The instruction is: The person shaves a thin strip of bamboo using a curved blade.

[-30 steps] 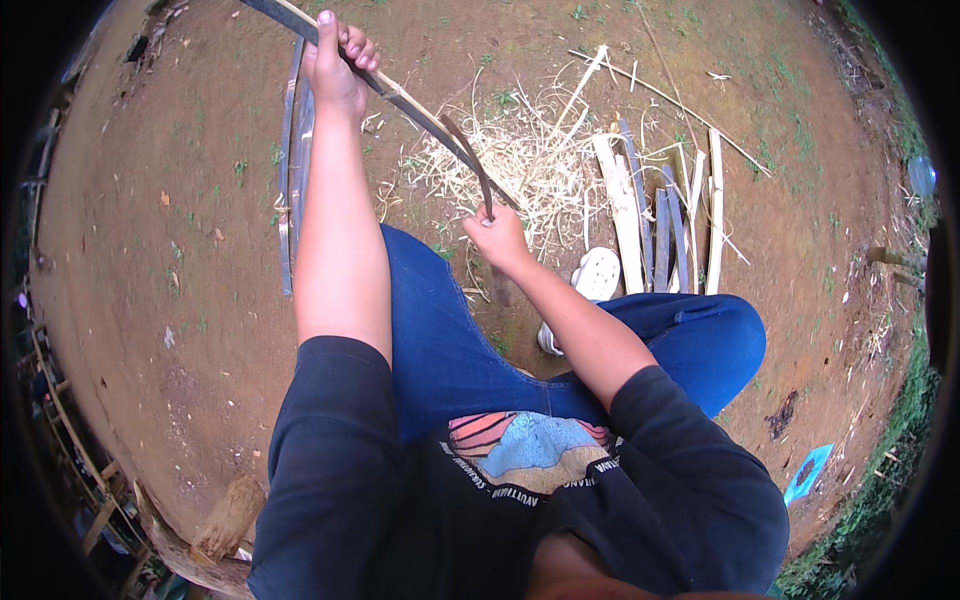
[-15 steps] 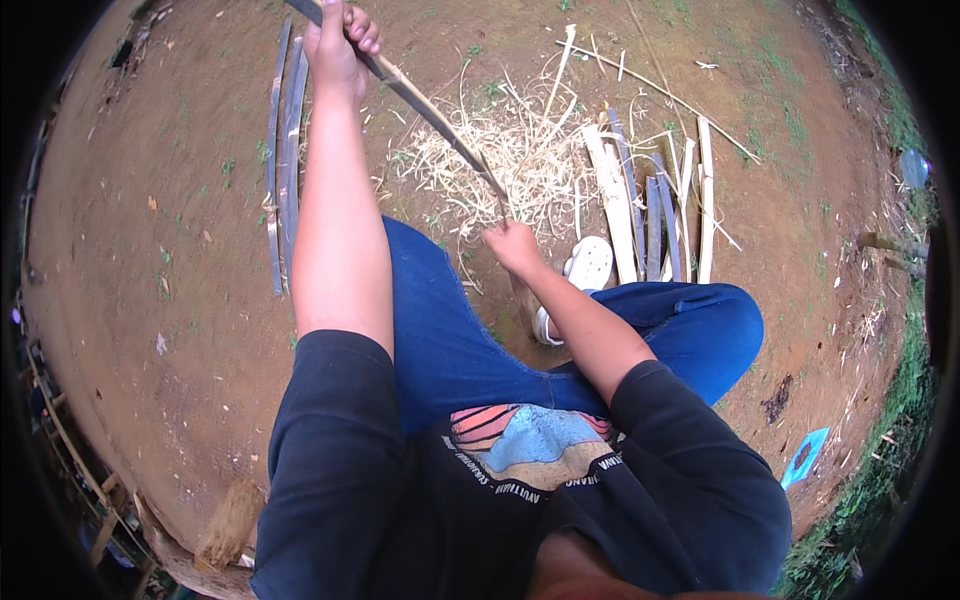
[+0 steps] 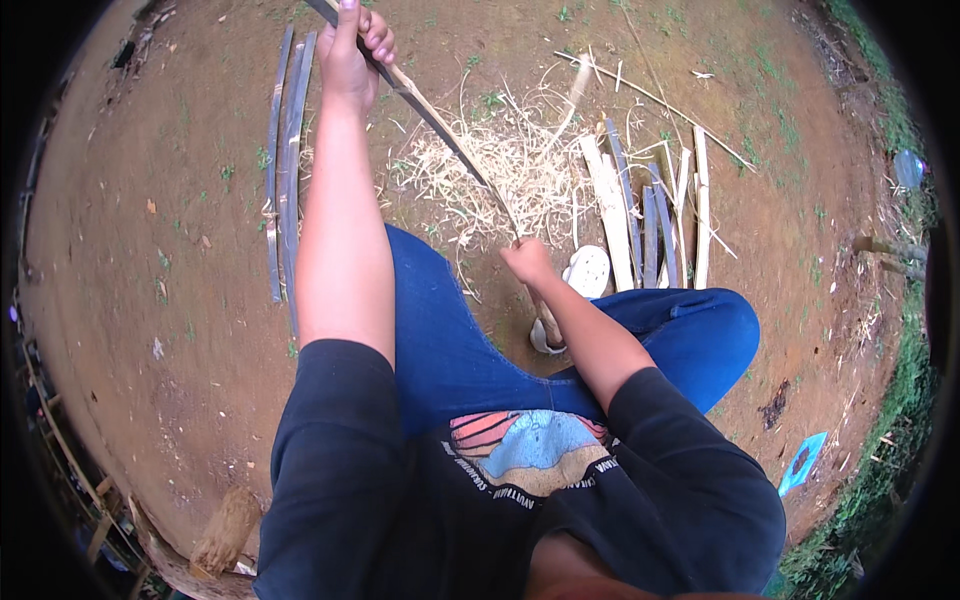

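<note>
My left hand (image 3: 352,58) is raised at the upper left, its fingers wrapped round a long bamboo strip (image 3: 430,115), dark on one side and pale on the other. The strip slants down to the right. At its lower end my right hand (image 3: 528,262) is closed on what looks like a knife; a brown wooden handle (image 3: 543,312) comes out below the fist, along the forearm. The blade is thin and hard to make out against the strip. Under the strip lies a heap of pale curly shavings (image 3: 520,185) on the ground.
Right of the heap lie several bamboo strips (image 3: 610,205), pale and dark. More dark strips (image 3: 283,160) lie left of my left forearm. A thin stick (image 3: 660,105) lies beyond. Near my bent leg is a white clog (image 3: 588,270); a wood block (image 3: 225,530) lies lower left.
My right hand has drawn slightly back toward me and to the right along the strip. My left hand has shifted a little right with it. A pale shaving by the heap is now blurred by motion.
</note>
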`<state>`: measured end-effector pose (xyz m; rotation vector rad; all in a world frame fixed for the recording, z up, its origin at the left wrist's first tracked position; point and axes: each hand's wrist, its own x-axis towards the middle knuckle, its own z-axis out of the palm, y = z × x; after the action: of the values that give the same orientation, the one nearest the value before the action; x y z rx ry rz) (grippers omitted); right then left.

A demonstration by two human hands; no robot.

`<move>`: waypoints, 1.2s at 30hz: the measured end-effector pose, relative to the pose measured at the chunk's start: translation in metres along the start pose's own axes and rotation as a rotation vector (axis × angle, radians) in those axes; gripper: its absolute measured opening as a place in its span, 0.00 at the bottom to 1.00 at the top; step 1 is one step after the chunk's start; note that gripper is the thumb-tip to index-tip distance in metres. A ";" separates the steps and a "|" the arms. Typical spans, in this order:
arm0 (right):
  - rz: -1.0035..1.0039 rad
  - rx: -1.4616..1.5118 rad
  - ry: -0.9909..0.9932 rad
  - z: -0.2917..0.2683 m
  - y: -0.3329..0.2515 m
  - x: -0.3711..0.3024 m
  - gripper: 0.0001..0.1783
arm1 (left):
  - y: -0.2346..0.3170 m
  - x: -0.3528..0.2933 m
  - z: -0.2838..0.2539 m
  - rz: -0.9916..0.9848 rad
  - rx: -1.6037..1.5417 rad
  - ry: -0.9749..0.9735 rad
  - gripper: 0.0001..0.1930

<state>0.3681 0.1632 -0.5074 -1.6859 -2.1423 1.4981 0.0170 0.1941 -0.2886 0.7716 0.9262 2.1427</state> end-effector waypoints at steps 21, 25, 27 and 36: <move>0.254 0.332 -0.134 0.003 -0.009 0.004 0.14 | -0.003 0.001 -0.007 -0.011 0.006 0.051 0.21; 0.159 0.197 -0.081 -0.005 -0.025 -0.008 0.14 | -0.005 -0.002 0.003 -0.032 -0.025 0.061 0.21; -0.049 0.025 0.040 0.004 -0.033 -0.015 0.14 | -0.010 0.002 0.005 -0.032 -0.031 0.047 0.21; 0.185 0.033 -0.050 0.000 0.026 -0.005 0.13 | -0.011 0.010 0.007 -0.027 -0.019 -0.023 0.22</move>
<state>0.3888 0.1585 -0.5225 -1.9010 -2.0202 1.6269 0.0196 0.2103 -0.2903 0.7683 0.8985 2.1120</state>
